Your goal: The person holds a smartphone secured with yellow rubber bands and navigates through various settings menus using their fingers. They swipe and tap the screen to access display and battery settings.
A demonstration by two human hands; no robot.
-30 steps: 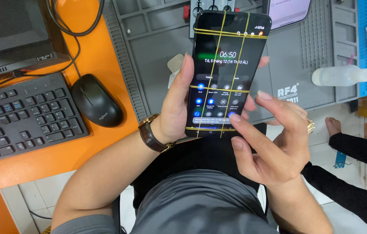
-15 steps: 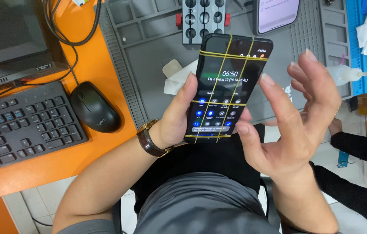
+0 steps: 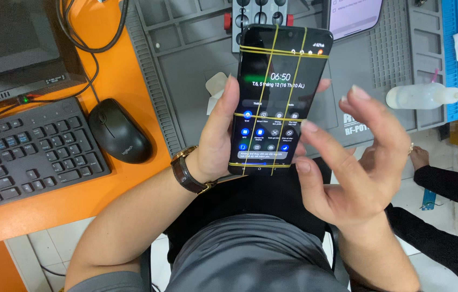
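My left hand (image 3: 219,138) holds a black smartphone (image 3: 280,100) upright over my lap, thumb along its left edge. The screen is lit with a panel of round icons. Several yellow rubber bands cross the phone lengthwise and crosswise. My right hand (image 3: 350,162) hovers just right of the phone's lower half, fingers spread and curled, holding nothing. The index fingertip is close to the screen's right edge. A brown-strapped watch (image 3: 187,172) is on my left wrist.
A grey repair mat (image 3: 186,65) covers the bench behind the phone. On the orange desk to the left sit a black mouse (image 3: 119,137) and keyboard (image 3: 23,151). A squeeze bottle (image 3: 421,97) lies at right, a second lit phone (image 3: 354,16) at top. Another person's leg and foot (image 3: 429,173) are at right.
My right hand, touching the screen a second ago, lifted off, swung right, and now sits beside the phone with fingers spread. The phone stayed in my left hand.
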